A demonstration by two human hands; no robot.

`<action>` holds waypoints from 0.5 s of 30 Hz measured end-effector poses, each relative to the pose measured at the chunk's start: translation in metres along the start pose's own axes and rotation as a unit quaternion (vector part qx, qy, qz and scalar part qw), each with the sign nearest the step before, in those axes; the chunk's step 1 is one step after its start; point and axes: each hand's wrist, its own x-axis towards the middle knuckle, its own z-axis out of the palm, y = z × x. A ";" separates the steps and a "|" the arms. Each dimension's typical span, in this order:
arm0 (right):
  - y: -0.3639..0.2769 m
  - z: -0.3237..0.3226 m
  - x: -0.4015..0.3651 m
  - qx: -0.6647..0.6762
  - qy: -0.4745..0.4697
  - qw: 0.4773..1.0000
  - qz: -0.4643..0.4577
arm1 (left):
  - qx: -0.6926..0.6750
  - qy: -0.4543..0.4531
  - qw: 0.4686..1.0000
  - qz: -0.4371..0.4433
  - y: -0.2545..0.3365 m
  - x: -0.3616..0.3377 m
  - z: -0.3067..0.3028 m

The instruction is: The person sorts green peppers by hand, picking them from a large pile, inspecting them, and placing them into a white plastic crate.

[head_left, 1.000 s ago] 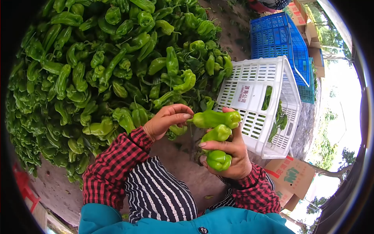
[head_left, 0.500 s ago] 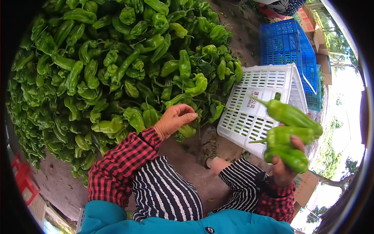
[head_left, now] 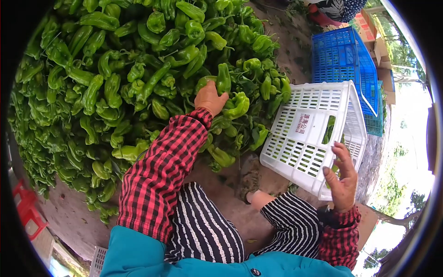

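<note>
A large heap of green peppers (head_left: 110, 87) fills the upper left. On its near right side, my left hand (head_left: 211, 98) is closed around a green pepper (head_left: 224, 78), the fingertips partly hidden among the others. At the open side of a white plastic crate (head_left: 295, 134), which lies tilted over, my right hand (head_left: 344, 180) has its fingers apart and holds nothing. A bit of green shows between its thumb and fingers. Green also shows through the handle slot of the crate.
Behind the white crate stand blue crates (head_left: 334, 55) and a teal crate (head_left: 374, 122). Cardboard boxes (head_left: 380, 51) are stacked beyond. Another person's leg (head_left: 320, 16) shows at the top. A red plastic object (head_left: 30, 210) lies far left.
My right hand has let go of several green peppers at the white crate and its fingers have spread. My left hand has moved up and forward onto a pepper in the heap.
</note>
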 end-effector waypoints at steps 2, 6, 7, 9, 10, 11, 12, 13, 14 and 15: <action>-0.011 0.041 -0.003 0.175 -0.097 0.980 0.016 | -0.043 -0.012 0.998 0.037 -0.012 -0.001 0.007; -0.021 0.115 -0.005 0.468 -0.134 0.855 0.179 | -0.252 -0.075 0.960 0.101 -0.004 -0.044 -0.005; -0.020 0.124 -0.003 0.566 -0.122 0.776 0.252 | -0.263 -0.153 0.941 0.146 0.004 -0.062 -0.016; -0.008 0.137 0.005 0.644 -0.147 0.706 0.254 | -0.270 -0.293 0.885 0.242 0.018 -0.088 -0.029; -0.004 0.142 0.009 0.715 -0.171 0.629 0.254 | -0.263 -0.354 0.849 0.290 0.021 -0.093 -0.031; -0.004 0.143 0.012 0.700 -0.122 0.644 0.284 | -0.276 -0.374 0.828 0.315 0.019 -0.088 -0.032; 0.001 0.142 0.012 0.699 -0.121 0.645 0.284 | -0.261 -0.320 0.846 0.338 0.019 -0.076 -0.036; 0.010 0.140 0.011 0.711 -0.106 0.622 0.311 | -0.168 -0.135 0.898 0.383 0.013 -0.059 -0.033; 0.016 0.138 0.010 0.721 -0.091 0.597 0.339 | -0.044 0.048 0.929 0.365 -0.001 -0.035 -0.028; 0.014 0.136 0.009 0.741 -0.099 0.566 0.347 | 0.105 0.145 0.941 0.288 -0.006 -0.016 -0.032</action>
